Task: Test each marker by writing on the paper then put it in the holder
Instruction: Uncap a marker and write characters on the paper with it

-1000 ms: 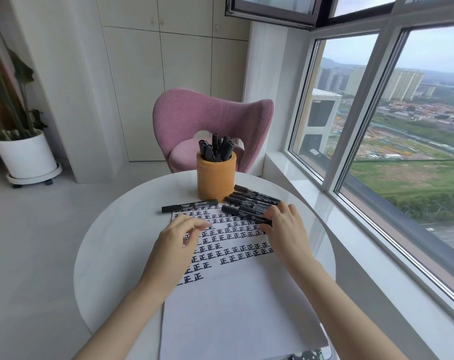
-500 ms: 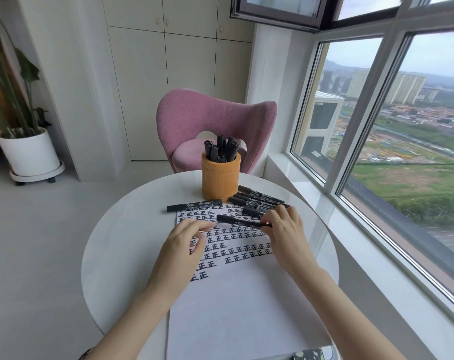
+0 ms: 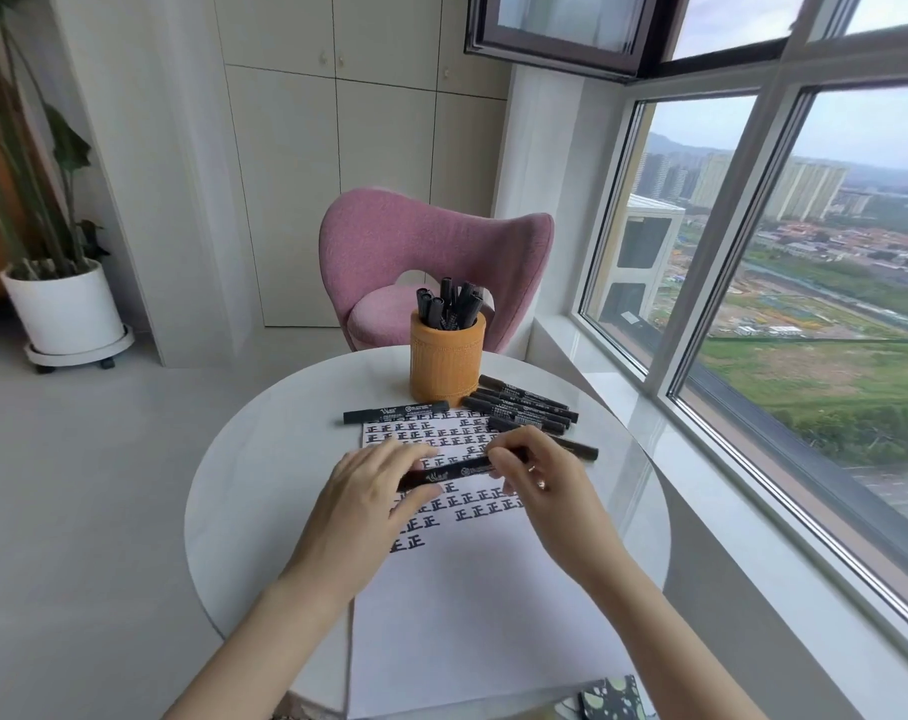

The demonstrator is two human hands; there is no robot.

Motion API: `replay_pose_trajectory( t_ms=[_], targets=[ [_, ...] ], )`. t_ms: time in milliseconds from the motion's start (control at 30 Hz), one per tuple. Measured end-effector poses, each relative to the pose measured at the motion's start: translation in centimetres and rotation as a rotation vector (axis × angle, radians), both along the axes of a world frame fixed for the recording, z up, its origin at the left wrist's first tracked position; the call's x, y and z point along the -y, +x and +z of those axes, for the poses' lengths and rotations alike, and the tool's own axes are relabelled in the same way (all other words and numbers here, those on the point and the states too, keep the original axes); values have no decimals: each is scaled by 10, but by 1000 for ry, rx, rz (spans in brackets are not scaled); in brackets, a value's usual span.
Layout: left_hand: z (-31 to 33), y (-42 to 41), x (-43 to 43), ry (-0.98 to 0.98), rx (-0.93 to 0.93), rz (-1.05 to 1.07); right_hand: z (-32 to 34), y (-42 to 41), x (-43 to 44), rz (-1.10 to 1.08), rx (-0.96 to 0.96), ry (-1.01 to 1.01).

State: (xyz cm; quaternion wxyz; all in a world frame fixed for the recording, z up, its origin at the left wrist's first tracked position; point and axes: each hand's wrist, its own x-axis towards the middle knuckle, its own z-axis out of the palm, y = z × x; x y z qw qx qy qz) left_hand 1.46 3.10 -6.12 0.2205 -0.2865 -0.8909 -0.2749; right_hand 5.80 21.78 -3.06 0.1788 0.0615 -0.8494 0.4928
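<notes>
Round white desk (image 3: pixel 244 491), orange holder (image 3: pixel 446 366) standing at its far side; all places below are taken from the holder

Marker (image 3: pixel 451 471): black with white print on the barrel. It is in the air over the paper, on the person's side of the holder, nearly level, with the right end a little higher.

Left hand (image 3: pixel 368 491): grip narrow, thumb and fingertips pinching the marker's left end.

Right hand (image 3: pixel 550 480): grip closed on the marker's right end, fingers curled over it (a ring shows on one finger). Cannot tell if the cap is seated or parting.

Paper (image 3: pixel 472 615): white sheet running from just in front of the holder to the desk's near edge. Rows of black 正 marks fill the part nearest the holder; the nearer part is plain white.

Stored markers (image 3: pixel 449 306): black bundle standing upright in the holder.

Loose markers (image 3: pixel 524 405): lying side by side on the desk just right of the holder's foot; the nearest one is partly hidden behind the right hand.

Single marker (image 3: pixel 395 412): flat on the desk, front-left of the holder, along the paper's far edge.

Beyond the holder is a pink chair (image 3: pixel 420 241). Far left of it is a white plant pot (image 3: pixel 64 309) on a wheeled base. To the right is a window (image 3: pixel 784 283)
</notes>
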Motion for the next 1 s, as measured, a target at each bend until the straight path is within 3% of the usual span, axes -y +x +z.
replay_pose_trajectory(
  t_ms=[233,400,1000],
  targets=[
    [-1,16,-4,116,124,-55,9,8,14,54,69,-438],
    [6,26,-3,142,156,-49,13,10,26,129,159,-573],
    [17,36,4,554,682,-299,6,14,37,213,142,-543]
  ],
)
